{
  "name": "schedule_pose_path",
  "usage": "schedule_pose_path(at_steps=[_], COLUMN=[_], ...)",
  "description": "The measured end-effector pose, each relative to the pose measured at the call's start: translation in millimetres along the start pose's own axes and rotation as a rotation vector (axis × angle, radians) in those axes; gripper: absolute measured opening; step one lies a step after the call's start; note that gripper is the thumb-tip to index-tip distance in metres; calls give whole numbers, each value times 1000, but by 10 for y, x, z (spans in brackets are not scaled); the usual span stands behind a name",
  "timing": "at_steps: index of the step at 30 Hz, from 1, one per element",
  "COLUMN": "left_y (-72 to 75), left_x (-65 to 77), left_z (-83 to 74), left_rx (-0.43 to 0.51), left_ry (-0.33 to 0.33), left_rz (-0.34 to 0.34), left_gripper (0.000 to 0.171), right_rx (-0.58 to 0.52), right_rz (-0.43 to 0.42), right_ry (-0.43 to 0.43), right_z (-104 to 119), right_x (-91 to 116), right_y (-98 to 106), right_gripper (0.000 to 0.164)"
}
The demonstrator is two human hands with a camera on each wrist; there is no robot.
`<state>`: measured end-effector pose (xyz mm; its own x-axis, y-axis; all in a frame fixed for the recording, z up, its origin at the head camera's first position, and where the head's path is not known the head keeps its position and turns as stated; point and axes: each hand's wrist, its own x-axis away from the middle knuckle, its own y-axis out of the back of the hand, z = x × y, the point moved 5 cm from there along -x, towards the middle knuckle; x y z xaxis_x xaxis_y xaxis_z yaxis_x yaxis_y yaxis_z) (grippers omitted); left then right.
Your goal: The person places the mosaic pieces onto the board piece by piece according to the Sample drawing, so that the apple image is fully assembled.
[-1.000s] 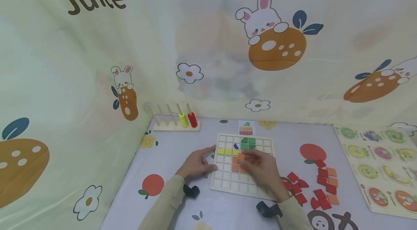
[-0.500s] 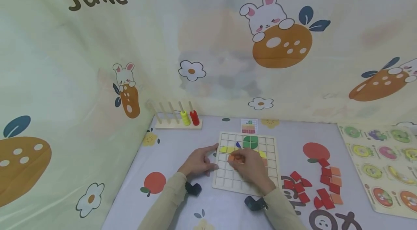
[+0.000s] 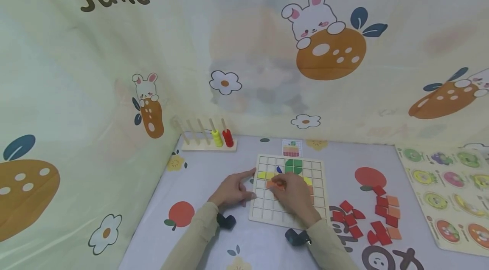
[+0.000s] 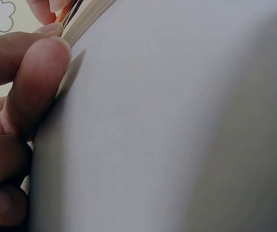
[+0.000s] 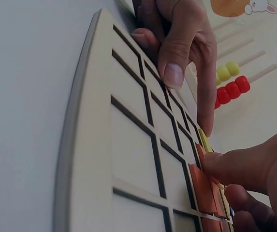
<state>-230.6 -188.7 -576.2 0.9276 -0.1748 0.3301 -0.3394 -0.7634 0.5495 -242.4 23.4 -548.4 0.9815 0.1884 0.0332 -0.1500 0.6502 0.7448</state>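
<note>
A wooden grid board (image 3: pixel 263 215) lies on the table, its cells framed by raised strips. My left hand (image 3: pixel 233 189) holds the board's left edge steady, index finger stretched toward the upper part and thumb tip lower down. Over the board, my right hand (image 3: pixel 296 195) pinches an orange tile (image 3: pixel 269 184) down at its cell in the row below the yellow tiles (image 3: pixel 262 175). In the right wrist view the thumb (image 5: pixel 213 163) presses close beside another orange tile (image 5: pixel 203 188). Green pieces (image 3: pixel 293 166) and a small blue piece (image 3: pixel 279 169) sit higher up. The right hand covers the board's middle.
Several red tiles (image 3: pixel 380 231) and orange tiles (image 3: pixel 393 212) lie loose right of the board. A picture card (image 3: pixel 292 148) lies behind it. A peg stand (image 3: pixel 202 146) with yellow and red beads stands back left; a fruit-picture board (image 3: pixel 420 176) lies far right.
The right hand has moved left across the board with the orange tile and lowered it at the row's left part. The left hand has stayed at the board's edge.
</note>
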Motion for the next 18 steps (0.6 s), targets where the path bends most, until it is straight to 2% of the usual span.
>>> schedule_pose_path(at_steps=[12,18], left_y=[6,-17], left_x=[9,9], left_z=[9,13], left_rx=[2,15], left_ry=[-3,2], left_rz=[-7,-6], left_gripper=[85,84], right_rx=[8,-7], right_rz=[-20,-30], right_ry=[4,49], right_z=[51,-34], right_x=[-33,49], right_y=[-33,72], right_gripper=[20,38])
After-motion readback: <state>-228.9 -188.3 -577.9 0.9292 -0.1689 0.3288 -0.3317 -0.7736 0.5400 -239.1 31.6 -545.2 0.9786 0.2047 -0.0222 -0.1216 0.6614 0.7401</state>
